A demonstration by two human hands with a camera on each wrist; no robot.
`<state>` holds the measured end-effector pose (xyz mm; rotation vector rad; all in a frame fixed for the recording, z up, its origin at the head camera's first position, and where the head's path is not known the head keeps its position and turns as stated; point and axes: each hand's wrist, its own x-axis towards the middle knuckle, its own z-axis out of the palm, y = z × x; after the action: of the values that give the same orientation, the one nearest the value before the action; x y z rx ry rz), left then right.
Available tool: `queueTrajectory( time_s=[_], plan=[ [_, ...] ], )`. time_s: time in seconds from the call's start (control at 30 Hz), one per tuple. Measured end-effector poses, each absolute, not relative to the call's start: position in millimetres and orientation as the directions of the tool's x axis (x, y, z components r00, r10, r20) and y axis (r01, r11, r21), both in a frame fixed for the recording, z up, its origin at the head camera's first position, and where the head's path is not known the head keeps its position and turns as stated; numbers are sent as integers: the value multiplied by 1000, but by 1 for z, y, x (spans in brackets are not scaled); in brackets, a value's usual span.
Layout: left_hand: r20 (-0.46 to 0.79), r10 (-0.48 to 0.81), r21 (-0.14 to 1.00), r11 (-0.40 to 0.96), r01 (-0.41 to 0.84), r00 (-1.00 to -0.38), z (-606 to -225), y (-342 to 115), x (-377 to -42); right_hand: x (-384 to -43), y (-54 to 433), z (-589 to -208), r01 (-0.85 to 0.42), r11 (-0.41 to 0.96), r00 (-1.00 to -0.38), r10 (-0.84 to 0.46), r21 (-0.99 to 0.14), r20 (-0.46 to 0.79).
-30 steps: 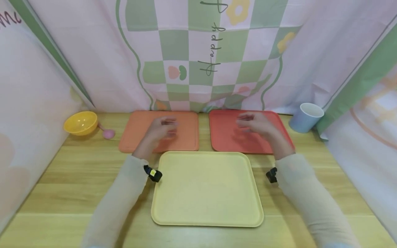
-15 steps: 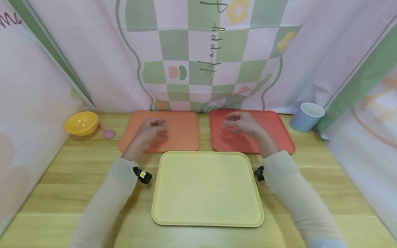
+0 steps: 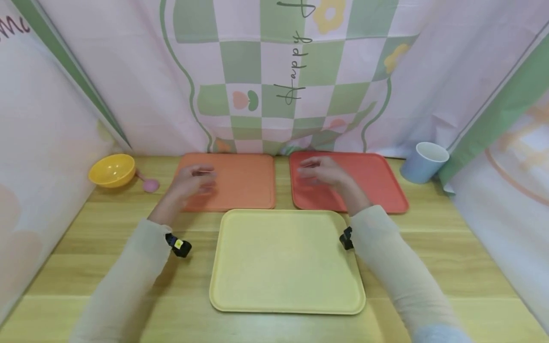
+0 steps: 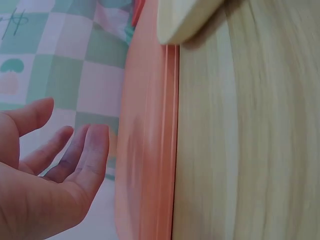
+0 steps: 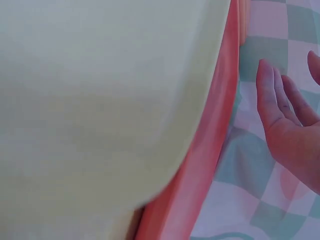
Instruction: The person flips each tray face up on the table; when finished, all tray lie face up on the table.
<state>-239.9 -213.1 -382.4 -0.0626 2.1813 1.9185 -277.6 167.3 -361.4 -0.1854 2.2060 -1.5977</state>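
Observation:
My left hand [image 3: 188, 183] hovers over the left part of the orange tray [image 3: 244, 183], its fingers loosely bent and holding nothing. In the left wrist view the same hand [image 4: 60, 175] shows a gap between thumb and fingers, apart from the orange tray [image 4: 150, 150]. Over the left side of the red tray [image 3: 364, 183] hangs my right hand [image 3: 326, 172], also holding nothing. The right wrist view has that hand [image 5: 290, 115] with relaxed fingers, apart from the red tray [image 5: 200, 165]. Nearest me lies a pale yellow tray [image 3: 287, 262].
A yellow bowl [image 3: 112, 171] stands at the back left, with a pink spoon [image 3: 150, 185] beside it. At the back right is a blue cup [image 3: 423, 163]. A patterned curtain [image 3: 279, 62] hangs behind the wooden table [image 3: 94, 267], with cloth on both sides.
Both hands have moved to the left above the back trays, the left one toward the bowl and spoon. The trays, bowl, spoon and cup stay where they were.

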Motion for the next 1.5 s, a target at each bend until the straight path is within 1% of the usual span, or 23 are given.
queueTrajectory(
  time_s=[0.17, 0.33, 0.63, 0.9, 1.07, 1.17, 1.4, 1.5],
  plan=[
    [-204, 67, 966, 178, -190, -977, -379, -228, -238, -282, 156, -365, 161, 288, -902, -344, -944, -260],
    [-211, 8, 959, 197, -205, -978, -378, -244, -240, -286, 145, -368, 221, 216, -895, -342, -951, -286],
    [-244, -112, 929, 259, -266, -963, -386, -275, -245, -290, 126, -372, 264, 219, -893, -313, -939, -324],
    [-180, -169, 934, 281, -222, -969, -394, -289, -244, -292, 112, -378, 278, 209, -886, -320, -937, -335],
    [-164, -235, 931, 284, -229, -958, -396, -297, -243, -293, 103, -381, 292, 210, -882, -320, -933, -347],
    [-177, -238, 922, 300, -245, -955, -397, -300, -243, -293, 100, -383, 300, 203, -884, -308, -932, -351],
    [-231, -168, 906, 323, -275, -958, -399, -302, -242, -291, 97, -384, 290, 177, -891, -309, -940, -333],
    [-262, -172, 887, 344, -308, -949, -400, -303, -244, -291, 94, -385, 302, 182, -893, -291, -936, -344]
  ],
)
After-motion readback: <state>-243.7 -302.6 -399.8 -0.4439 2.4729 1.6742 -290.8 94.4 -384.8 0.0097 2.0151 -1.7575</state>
